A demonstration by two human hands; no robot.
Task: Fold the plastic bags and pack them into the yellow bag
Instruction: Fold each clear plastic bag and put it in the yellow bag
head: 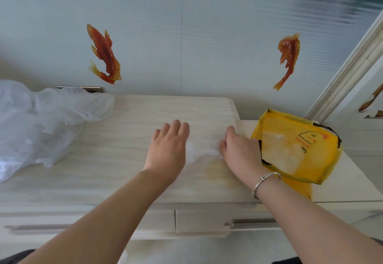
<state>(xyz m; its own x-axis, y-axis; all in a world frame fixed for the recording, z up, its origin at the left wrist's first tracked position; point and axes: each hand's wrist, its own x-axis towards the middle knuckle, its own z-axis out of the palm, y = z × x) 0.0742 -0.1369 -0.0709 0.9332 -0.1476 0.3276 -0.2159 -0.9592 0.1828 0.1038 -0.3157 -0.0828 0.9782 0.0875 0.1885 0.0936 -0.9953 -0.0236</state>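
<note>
At the left edge of the frame, a loose heap of clear plastic bags (41, 123), crumpled and unfolded, spread over the pale wooden cabinet top (128, 176). Above it on the wall, upper left, an orange fish sticker (103, 54); a second fish sticker (288, 58) upper right.

Centre frame: left hand (169, 147) laid flat, fingers straight, pressing down on a thin clear bag (202, 150) spread on the wood. Just right of it, right hand (238, 150) with fingers curled, apparently pinching the same bag's edge, though hard to confirm with film this transparent. A silver bracelet (266, 183) on that wrist.

Right of centre: the yellow bag (323, 156), lying open at the cabinet's right end, touching the right wrist, with pale folded plastic already showing inside.

Likely step: flattening or creasing this bag before packing.

Risks from here: slippery film springing back open once the flat palm lifts; trapped air puffing the fold; the right forearm nudging the yellow bag off the right end; the heap at left sliding off.
</note>
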